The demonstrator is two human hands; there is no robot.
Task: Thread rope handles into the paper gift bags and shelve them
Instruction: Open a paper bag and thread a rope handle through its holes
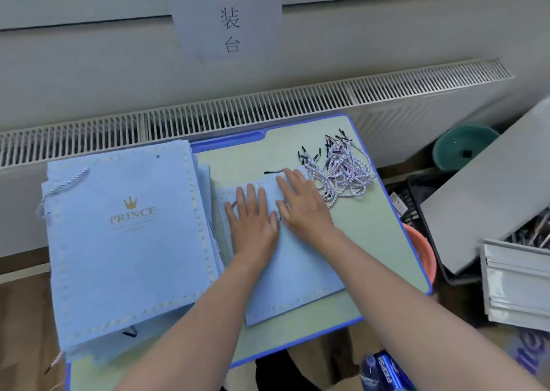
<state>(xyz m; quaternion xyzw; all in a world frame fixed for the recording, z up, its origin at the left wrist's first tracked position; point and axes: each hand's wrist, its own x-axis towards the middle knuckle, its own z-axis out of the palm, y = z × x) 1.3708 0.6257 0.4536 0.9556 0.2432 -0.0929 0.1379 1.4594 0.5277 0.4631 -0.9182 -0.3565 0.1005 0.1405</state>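
Flat pale-blue paper bag on desk, rope handle pile beyond, finished bag stack left

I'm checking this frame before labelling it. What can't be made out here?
- Head view: the holes and rope under the left hand and right hand on the flat bag, covered by the hands.
- Small gold print under PRINCE on the stacked bag: blurred.
- Bottle: cut off by the bottom edge.

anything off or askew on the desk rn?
Mostly tidy. The stack of light blue PRINCE paper bags overhangs the left edge of the green desk with blue trim. Loose twisted white-and-navy rope handles lie in a tangled heap at the back right. Both hands press one flat light blue bag.
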